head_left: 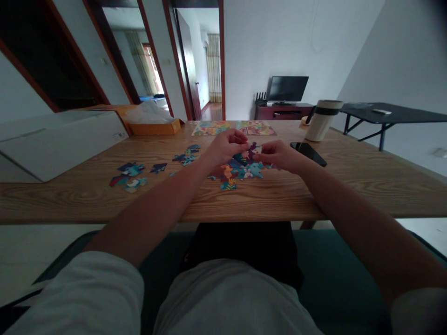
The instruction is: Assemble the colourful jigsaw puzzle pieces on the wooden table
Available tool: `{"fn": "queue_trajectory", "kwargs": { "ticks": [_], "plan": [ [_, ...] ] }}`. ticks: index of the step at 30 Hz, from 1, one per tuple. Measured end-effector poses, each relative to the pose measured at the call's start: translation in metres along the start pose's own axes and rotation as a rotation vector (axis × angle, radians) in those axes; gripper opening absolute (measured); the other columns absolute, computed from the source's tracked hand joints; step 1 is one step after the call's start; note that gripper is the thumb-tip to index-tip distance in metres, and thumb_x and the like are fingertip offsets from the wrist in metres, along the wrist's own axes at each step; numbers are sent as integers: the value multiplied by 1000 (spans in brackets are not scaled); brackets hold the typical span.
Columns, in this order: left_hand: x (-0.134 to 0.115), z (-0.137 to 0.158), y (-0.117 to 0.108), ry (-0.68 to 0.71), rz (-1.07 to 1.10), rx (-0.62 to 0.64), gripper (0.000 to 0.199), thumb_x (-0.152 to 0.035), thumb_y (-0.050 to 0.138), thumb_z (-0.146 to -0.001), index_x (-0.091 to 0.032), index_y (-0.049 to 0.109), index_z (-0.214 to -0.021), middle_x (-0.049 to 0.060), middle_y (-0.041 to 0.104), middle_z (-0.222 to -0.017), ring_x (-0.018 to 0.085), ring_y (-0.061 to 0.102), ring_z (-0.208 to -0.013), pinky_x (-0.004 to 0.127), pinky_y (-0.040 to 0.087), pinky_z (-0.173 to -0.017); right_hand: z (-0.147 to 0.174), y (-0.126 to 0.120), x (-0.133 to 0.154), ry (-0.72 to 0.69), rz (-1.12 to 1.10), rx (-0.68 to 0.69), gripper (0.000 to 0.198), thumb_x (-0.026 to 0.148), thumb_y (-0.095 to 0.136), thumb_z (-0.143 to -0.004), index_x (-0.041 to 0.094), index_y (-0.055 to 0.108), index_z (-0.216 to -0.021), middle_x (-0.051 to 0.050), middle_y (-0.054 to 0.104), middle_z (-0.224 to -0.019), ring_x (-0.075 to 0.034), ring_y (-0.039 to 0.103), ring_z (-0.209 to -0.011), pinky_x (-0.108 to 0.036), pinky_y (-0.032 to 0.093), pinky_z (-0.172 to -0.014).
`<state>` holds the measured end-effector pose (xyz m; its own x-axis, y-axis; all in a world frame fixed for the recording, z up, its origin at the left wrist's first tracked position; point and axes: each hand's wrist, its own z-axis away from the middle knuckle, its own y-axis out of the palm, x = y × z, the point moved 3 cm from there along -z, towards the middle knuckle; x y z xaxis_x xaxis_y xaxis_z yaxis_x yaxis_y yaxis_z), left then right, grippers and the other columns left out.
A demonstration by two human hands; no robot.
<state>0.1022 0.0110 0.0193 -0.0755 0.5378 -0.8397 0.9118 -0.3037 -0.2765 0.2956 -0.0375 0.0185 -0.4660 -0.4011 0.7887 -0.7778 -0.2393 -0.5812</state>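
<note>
A dark purple puzzle piece [252,151] is raised a little above the table between both hands. My left hand [226,146] is closed, its curled fingertips at the piece's left edge. From the other side, my right hand [279,154] pinches the same piece between thumb and fingers. Just below them lies a joined patch of jigsaw puzzle [246,172] with a white rabbit and an orange figure, partly covered by my hands. Loose puzzle pieces [131,170] form a small heap to the left. More pieces [188,156] lie beyond my left forearm, and a single piece [159,167] lies between these groups.
Two colourful picture sheets [213,128] lie at the table's far edge. A black phone [308,153] and a pale mug [324,121] are on the right. On the left stand a white box [63,139] and an orange box [155,128] with clear plastic.
</note>
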Motion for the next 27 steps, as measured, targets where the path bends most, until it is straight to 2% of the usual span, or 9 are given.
{"fn": "queue_trajectory", "kwargs": {
  "ticks": [3, 6, 9, 12, 16, 21, 27],
  "plan": [
    [2, 4, -14, -30, -11, -4, 21, -17, 78, -76, -17, 61, -88, 4, 71, -83, 13, 67, -73, 29, 51, -69, -2, -3, -7, 44, -13, 11, 45, 64, 71, -81, 21, 61, -73, 4, 50, -59, -9, 39, -48, -25, 26, -42],
    [-2, 7, -27, -56, -36, -10, 21, -18, 78, -77, -17, 61, -89, 5, 73, -84, 15, 70, -81, 29, 51, -74, -2, -7, -12, 52, -36, 25, 41, 59, 76, -79, 23, 67, -96, 5, 52, -61, -10, 44, -49, -25, 29, -43],
    [-4, 9, -30, -104, -79, 19, 17, -18, 73, -82, -18, 61, -94, 7, 76, -88, 16, 71, -84, 30, 51, -74, -2, -13, -17, 63, -31, 35, 50, 54, 78, -78, 26, 64, -116, 5, 57, -66, -12, 49, -52, -25, 34, -44],
    [-3, 11, -25, -127, -172, 107, 13, -18, 68, -86, -18, 62, -97, 7, 77, -87, 16, 70, -79, 29, 50, -70, -3, -19, -28, 126, 28, 53, 42, 53, 78, -80, 23, 64, -106, 3, 62, -67, -12, 51, -52, -27, 38, -46],
    [-5, 16, -14, -129, -374, 288, 15, -24, 66, -89, -17, 66, -102, 4, 73, -82, 14, 65, -71, 26, 48, -66, -3, -28, -43, 215, 119, 102, 35, 51, 77, -82, 21, 63, -94, -1, 65, -67, -14, 55, -55, -28, 42, -50],
    [-7, 22, -7, -121, -557, 406, 31, -40, 65, -91, -17, 67, -112, 1, 65, -77, 13, 58, -63, 25, 43, -60, -1, -29, -41, 213, 108, 129, 36, 50, 77, -83, 21, 63, -98, 0, 64, -67, -13, 53, -55, -27, 39, -50],
    [-9, 29, 8, -66, -666, 508, 63, -51, 72, -81, -18, 58, -134, 0, 65, -80, 15, 59, -67, 26, 41, -63, 4, -14, -23, 215, 50, 252, 37, 51, 71, -86, 21, 65, -107, 2, 58, -65, -13, 50, -56, -28, 37, -52]
  ]
}}
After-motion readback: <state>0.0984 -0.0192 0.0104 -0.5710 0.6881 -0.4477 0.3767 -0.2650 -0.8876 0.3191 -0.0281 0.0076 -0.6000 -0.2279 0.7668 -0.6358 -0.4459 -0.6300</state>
